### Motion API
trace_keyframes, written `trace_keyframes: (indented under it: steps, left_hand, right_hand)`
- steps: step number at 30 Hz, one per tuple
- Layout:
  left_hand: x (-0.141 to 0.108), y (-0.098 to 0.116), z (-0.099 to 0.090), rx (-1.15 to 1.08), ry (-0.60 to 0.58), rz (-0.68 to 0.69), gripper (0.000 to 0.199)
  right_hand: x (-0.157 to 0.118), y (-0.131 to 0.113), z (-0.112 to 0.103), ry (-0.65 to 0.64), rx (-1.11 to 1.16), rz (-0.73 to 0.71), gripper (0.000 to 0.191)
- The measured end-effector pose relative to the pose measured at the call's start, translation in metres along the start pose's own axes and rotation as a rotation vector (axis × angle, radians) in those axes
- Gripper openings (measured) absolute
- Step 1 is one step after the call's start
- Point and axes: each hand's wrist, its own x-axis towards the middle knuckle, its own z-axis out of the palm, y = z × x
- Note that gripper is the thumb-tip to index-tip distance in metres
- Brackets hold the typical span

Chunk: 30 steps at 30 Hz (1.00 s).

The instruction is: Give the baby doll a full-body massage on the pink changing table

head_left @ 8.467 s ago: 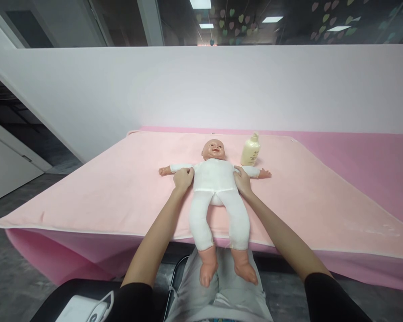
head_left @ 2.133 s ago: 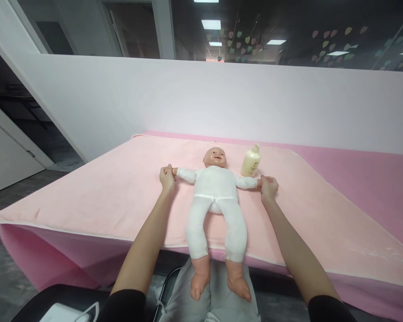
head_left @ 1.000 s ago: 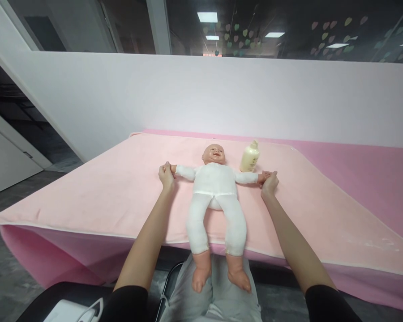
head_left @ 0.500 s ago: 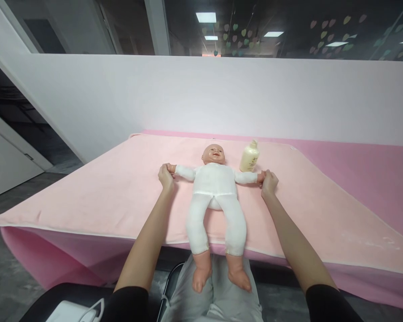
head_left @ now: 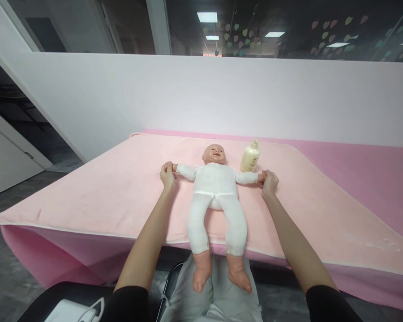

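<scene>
Black sleeves (head_left: 130, 305); pale grey trousers (head_left: 212, 300).

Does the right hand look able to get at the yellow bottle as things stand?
Probably yes: the bottle stands near the right hand, just beyond the doll's arm, though the fingers would first need to let go of the doll's hand.

Pale yellow bottle (head_left: 250, 159) standing on peach blanket (head_left: 121, 188), pink-covered bench (head_left: 366, 179) underneath. White wall (head_left: 242, 94) behind; dark window (head_left: 298, 13) above, heart shapes (head_left: 348, 20) and lit ceiling panels (head_left: 207, 17) in view. White box (head_left: 67, 311) lower left on black seat (head_left: 43, 298).
</scene>
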Motion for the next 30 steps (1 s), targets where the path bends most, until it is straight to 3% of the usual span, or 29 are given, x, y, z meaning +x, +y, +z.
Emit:
trace_keyframes:
  steps: [10, 15, 21, 26, 30]
  left_hand:
    - [0.002, -0.002, 0.001, 0.043, 0.032, -0.027, 0.045]
    - [0.003, 0.005, 0.003, -0.004, 0.1, -0.143, 0.051]
    - [0.0, 0.013, 0.003, -0.034, 0.126, -0.179, 0.049]
    - [-0.001, 0.009, 0.001, -0.042, 0.106, -0.138, 0.05]
    - [-0.002, 0.003, -0.001, 0.002, 0.032, -0.018, 0.044]
  right_hand:
    - [0.002, 0.001, 0.001, 0.015, 0.003, -0.002, 0.015]
    - [0.0, -0.001, 0.001, 0.013, 0.027, 0.016, 0.013]
    - [0.0, -0.002, 0.001, 0.02, 0.019, 0.019, 0.014]
    - [0.001, -0.001, 0.001, 0.004, -0.012, 0.018, 0.019]
    - [0.0, -0.001, 0.0, -0.013, -0.026, 0.0, 0.019]
